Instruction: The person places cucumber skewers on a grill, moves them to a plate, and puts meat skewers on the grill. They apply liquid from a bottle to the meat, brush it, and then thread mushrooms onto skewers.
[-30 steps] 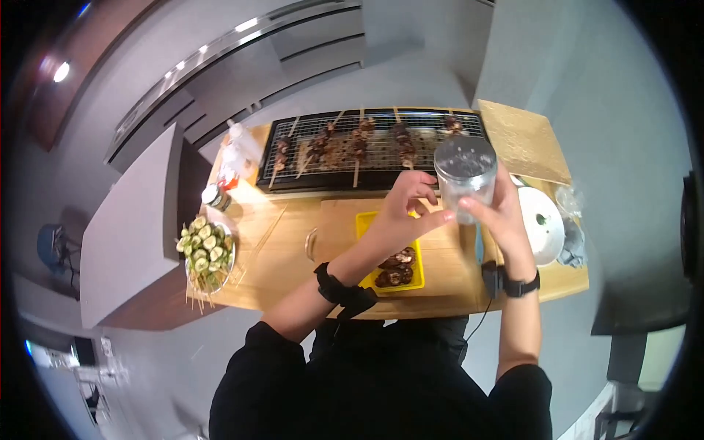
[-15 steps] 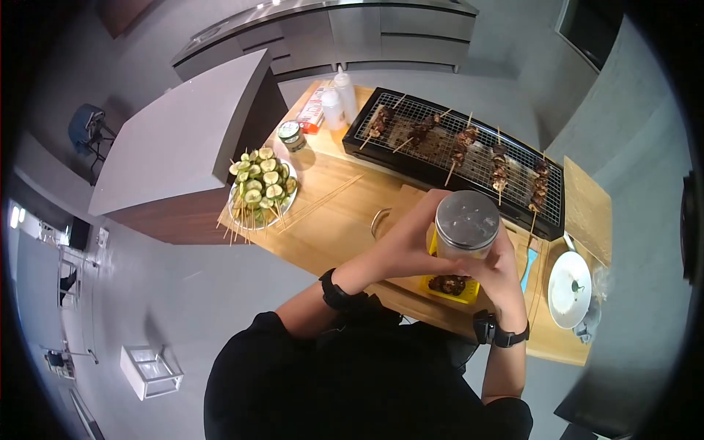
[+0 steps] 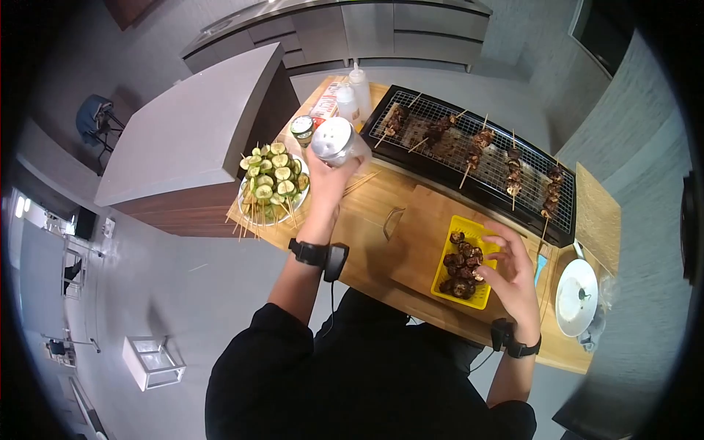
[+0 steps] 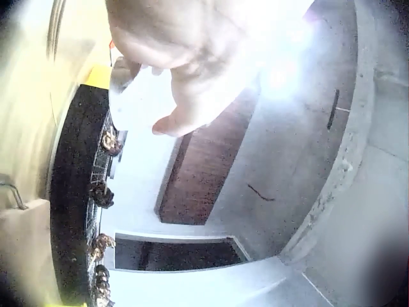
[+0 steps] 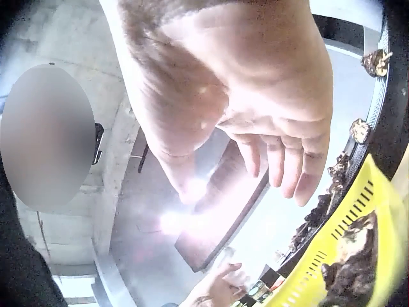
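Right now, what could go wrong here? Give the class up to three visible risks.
The clear jar with a silvery lid, held in the left hand, is close to the white plastic squeeze bottles and could knock one over.
The open right hand, beside the yellow plastic basket of dark browned pieces, might bump it and spill some.
Sliced green vegetable skewers jut past the round white plate's rim and could get snagged.

Jar lid (image 3: pixel 333 136): silver
Basket (image 3: pixel 469 226): yellow, slotted pattern
Chunks (image 3: pixel 462 268): dark brown
Grill (image 3: pixel 440 177): black, gridded
Slices (image 3: pixel 282 174): pale green, dark-edged
Brush (image 3: pixel 541 266): light blue
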Available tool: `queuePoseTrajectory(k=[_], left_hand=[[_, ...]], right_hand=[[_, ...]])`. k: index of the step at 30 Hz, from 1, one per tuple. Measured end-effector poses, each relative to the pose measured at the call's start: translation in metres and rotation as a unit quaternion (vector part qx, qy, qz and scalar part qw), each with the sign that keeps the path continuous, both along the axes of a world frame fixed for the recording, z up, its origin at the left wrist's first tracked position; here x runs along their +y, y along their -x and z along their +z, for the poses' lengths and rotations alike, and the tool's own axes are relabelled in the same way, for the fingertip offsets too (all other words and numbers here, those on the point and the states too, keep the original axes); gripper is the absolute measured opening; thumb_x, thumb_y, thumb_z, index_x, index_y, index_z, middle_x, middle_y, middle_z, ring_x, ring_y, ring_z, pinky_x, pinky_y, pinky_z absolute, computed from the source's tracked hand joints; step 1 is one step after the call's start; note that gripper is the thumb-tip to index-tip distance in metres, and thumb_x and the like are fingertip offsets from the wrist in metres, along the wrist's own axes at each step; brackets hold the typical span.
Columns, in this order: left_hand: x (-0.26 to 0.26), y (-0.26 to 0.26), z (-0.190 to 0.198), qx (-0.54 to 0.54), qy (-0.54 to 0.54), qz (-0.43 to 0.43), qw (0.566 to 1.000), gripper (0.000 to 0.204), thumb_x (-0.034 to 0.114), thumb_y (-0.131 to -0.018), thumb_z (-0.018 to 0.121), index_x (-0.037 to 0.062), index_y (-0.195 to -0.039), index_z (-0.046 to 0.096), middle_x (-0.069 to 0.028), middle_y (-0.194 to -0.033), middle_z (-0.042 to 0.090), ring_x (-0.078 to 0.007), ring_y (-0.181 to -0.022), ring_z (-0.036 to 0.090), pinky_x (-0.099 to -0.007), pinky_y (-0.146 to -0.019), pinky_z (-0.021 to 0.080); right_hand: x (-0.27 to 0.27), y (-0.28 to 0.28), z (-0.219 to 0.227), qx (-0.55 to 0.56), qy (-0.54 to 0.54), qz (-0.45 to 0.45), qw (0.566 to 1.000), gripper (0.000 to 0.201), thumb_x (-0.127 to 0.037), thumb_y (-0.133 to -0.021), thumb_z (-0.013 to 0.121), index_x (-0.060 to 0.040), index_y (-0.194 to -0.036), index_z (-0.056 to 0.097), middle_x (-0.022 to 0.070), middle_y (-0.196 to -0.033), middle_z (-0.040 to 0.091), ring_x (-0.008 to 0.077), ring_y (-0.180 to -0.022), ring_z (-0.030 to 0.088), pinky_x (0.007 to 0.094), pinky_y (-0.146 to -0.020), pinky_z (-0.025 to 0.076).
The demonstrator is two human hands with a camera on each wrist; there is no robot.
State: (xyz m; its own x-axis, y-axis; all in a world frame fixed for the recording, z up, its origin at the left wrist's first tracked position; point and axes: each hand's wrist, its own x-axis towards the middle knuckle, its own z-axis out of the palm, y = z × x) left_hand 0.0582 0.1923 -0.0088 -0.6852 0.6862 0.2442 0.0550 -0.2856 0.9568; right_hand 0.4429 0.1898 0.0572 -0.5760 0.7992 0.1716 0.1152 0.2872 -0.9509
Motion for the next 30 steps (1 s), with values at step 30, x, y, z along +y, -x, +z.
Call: queuePoseTrajectory(k=[30], left_hand=[[0.067,0.062,-0.055,0.059,0.086,0.188,0.977,0.069,0.000,-0.071,0.086,-0.0065,-0.131,0.052,-0.0183,-0.124,0.068,-0.0272,-0.114,0.066,-0.0366,-0.098,0.051]], right_hand=[[-0.023,-0.047,-0.023,0.025,0.058,-0.068,0.996,0.041,-0.002,-0.090,0.069,-0.0042,-0.131,0.063,0.0059,-0.121,0.067,0.0173,-0.109,0.062,0.0305,-0.093,0.048]])
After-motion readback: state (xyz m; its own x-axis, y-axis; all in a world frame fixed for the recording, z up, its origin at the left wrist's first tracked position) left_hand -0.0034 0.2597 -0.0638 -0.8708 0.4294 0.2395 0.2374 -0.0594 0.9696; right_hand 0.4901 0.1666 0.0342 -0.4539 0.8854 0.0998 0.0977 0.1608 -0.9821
